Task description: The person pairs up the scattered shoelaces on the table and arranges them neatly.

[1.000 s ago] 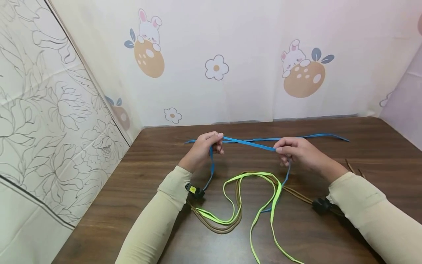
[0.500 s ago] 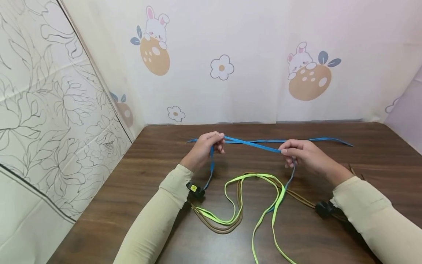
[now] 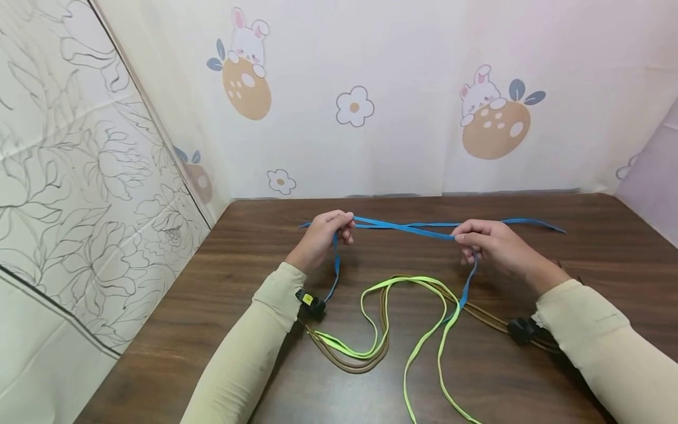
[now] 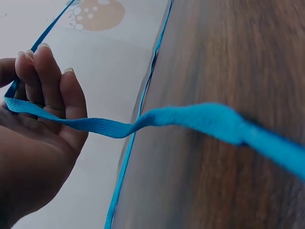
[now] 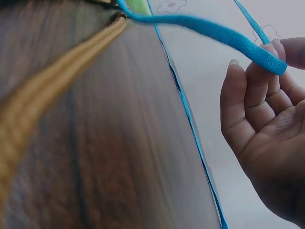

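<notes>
A blue flat shoelace (image 3: 402, 227) stretches between my two hands above the table. My left hand (image 3: 325, 232) pinches it between thumb and forefinger, and one end dangles below toward the wrist. On the other side my right hand (image 3: 487, 241) pinches the same lace, whose tail hangs down to the green lace. In the left wrist view the lace (image 4: 190, 117) runs across the palm side of the left hand (image 4: 47, 114). The right wrist view has the lace (image 5: 214, 33) draped from the fingertips of the right hand (image 5: 267, 109).
Behind the hands a second blue lace (image 3: 529, 221) lies straight along the table's (image 3: 238, 259) back. Yellow-green laces (image 3: 445, 335) curve across the middle, over brown laces (image 3: 355, 370) that pass under both wrists. A patterned wall covering (image 3: 402, 141) rises at the back.
My hands have drawn slightly farther apart, lengthening the blue span between them. The lace's right-hand tail has slid up toward the right hand. The view has shifted a little.
</notes>
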`<action>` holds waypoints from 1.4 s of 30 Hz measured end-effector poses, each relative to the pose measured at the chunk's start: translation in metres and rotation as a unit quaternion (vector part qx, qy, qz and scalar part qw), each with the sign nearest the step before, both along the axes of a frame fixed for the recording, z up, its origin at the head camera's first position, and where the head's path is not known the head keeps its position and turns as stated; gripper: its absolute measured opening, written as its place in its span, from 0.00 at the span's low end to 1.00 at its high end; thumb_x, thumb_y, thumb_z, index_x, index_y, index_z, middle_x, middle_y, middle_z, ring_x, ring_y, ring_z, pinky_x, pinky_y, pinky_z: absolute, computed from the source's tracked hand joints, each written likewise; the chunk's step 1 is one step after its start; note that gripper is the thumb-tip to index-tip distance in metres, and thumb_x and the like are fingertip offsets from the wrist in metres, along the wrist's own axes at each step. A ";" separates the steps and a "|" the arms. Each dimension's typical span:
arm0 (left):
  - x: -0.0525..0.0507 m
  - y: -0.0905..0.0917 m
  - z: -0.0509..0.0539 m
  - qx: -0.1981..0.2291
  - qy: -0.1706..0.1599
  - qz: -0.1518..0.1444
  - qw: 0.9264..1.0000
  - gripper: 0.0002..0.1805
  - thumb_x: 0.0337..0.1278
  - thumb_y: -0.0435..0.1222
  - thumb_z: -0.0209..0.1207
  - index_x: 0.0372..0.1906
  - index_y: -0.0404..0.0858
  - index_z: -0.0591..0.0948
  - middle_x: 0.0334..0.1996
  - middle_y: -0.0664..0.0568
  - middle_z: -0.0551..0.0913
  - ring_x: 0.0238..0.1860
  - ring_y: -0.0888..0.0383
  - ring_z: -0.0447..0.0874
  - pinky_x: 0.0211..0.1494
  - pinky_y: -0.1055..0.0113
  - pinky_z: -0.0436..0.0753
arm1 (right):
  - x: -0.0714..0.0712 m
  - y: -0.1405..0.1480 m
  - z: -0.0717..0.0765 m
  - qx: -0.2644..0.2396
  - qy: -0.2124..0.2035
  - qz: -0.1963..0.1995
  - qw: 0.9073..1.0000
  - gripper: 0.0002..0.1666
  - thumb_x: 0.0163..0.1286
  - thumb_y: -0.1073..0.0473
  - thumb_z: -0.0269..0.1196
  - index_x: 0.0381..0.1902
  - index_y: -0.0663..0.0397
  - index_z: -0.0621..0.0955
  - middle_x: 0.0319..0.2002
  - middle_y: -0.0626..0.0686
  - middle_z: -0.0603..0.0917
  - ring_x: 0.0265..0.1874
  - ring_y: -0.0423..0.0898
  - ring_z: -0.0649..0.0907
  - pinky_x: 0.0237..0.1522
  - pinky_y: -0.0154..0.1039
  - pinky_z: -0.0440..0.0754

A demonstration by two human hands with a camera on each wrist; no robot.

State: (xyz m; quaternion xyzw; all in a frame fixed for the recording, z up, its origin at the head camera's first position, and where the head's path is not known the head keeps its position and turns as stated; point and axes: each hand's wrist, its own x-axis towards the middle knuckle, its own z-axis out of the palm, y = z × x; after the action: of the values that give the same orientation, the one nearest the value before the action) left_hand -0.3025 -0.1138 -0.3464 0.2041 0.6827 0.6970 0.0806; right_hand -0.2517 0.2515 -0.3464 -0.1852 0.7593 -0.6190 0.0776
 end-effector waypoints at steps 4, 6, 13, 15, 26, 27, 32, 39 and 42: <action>-0.001 -0.001 0.000 -0.004 -0.007 0.014 1.000 0.21 0.75 0.40 0.54 0.40 0.20 0.75 0.25 0.51 0.75 0.26 0.55 0.78 0.40 0.60 0.80 | -0.001 0.001 0.001 0.002 -0.001 -0.009 1.000 0.12 0.78 0.61 0.57 0.46 0.68 0.79 0.27 0.53 0.77 0.24 0.47 0.78 0.35 0.45 0.86; -0.001 -0.002 0.001 -0.004 -0.011 0.021 1.000 0.20 0.75 0.40 0.54 0.38 0.23 0.77 0.25 0.51 0.75 0.26 0.56 0.79 0.40 0.60 0.80 | -0.001 0.001 0.002 0.003 -0.003 -0.013 1.000 0.13 0.78 0.61 0.57 0.47 0.70 0.78 0.27 0.53 0.77 0.24 0.47 0.78 0.34 0.45 0.86; -0.003 -0.004 0.000 -0.010 -0.021 0.037 0.999 0.16 0.74 0.41 0.55 0.35 0.31 0.79 0.23 0.51 0.75 0.26 0.56 0.79 0.42 0.54 0.79 | -0.003 0.005 0.001 -0.006 -0.017 -0.030 0.999 0.14 0.77 0.60 0.58 0.46 0.71 0.78 0.27 0.52 0.77 0.24 0.45 0.77 0.33 0.45 0.86; -0.003 -0.005 -0.001 -0.015 -0.022 0.039 0.999 0.16 0.74 0.41 0.55 0.34 0.32 0.80 0.23 0.51 0.75 0.26 0.55 0.80 0.43 0.52 0.78 | -0.004 0.006 0.000 -0.014 -0.022 -0.033 0.999 0.11 0.77 0.61 0.58 0.45 0.67 0.80 0.27 0.52 0.77 0.24 0.45 0.77 0.33 0.44 0.86; -0.004 -0.007 -0.002 -0.016 -0.023 0.039 0.999 0.20 0.75 0.43 0.54 0.38 0.26 0.78 0.22 0.52 0.75 0.27 0.54 0.80 0.44 0.49 0.75 | -0.008 0.020 -0.005 -0.116 -0.036 -0.030 0.992 0.07 0.76 0.64 0.58 0.41 0.60 0.83 0.23 0.51 0.76 0.21 0.43 0.75 0.31 0.39 0.85; -0.004 -0.007 -0.002 -0.015 -0.025 0.038 0.999 0.21 0.75 0.42 0.54 0.41 0.23 0.77 0.22 0.52 0.75 0.27 0.54 0.80 0.45 0.48 0.74 | -0.008 0.021 -0.006 -0.130 -0.038 -0.027 0.990 0.08 0.76 0.64 0.58 0.41 0.60 0.83 0.23 0.51 0.75 0.20 0.43 0.75 0.31 0.38 0.84; -0.004 -0.007 -0.002 -0.016 -0.026 0.038 0.999 0.26 0.76 0.43 0.53 0.46 0.17 0.73 0.22 0.52 0.74 0.27 0.55 0.80 0.45 0.49 0.74 | -0.009 0.027 -0.007 -0.156 -0.029 -0.024 0.987 0.10 0.78 0.64 0.56 0.41 0.59 0.84 0.23 0.51 0.74 0.20 0.43 0.75 0.31 0.37 0.84; -0.006 -0.009 -0.005 -0.018 -0.036 0.041 0.998 0.23 0.75 0.43 0.54 0.43 0.20 0.76 0.22 0.52 0.74 0.27 0.56 0.80 0.44 0.52 0.76 | -0.010 0.029 -0.009 -0.156 -0.031 -0.034 0.987 0.09 0.77 0.64 0.57 0.41 0.59 0.84 0.24 0.51 0.75 0.20 0.43 0.76 0.30 0.37 0.84; -0.006 -0.009 -0.006 -0.022 -0.039 0.038 0.998 0.25 0.75 0.42 0.54 0.47 0.17 0.74 0.22 0.52 0.74 0.26 0.56 0.80 0.45 0.53 0.77 | -0.010 0.031 -0.010 -0.166 -0.037 -0.045 0.984 0.09 0.77 0.64 0.57 0.41 0.60 0.84 0.24 0.51 0.77 0.20 0.43 0.76 0.30 0.38 0.84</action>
State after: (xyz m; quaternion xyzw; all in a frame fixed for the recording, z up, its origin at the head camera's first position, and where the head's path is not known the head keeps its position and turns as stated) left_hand -0.3083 -0.1224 -0.3524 0.1488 0.7018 0.6915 0.0847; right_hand -0.2618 0.2823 -0.3564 -0.1385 0.6503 -0.7455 0.0459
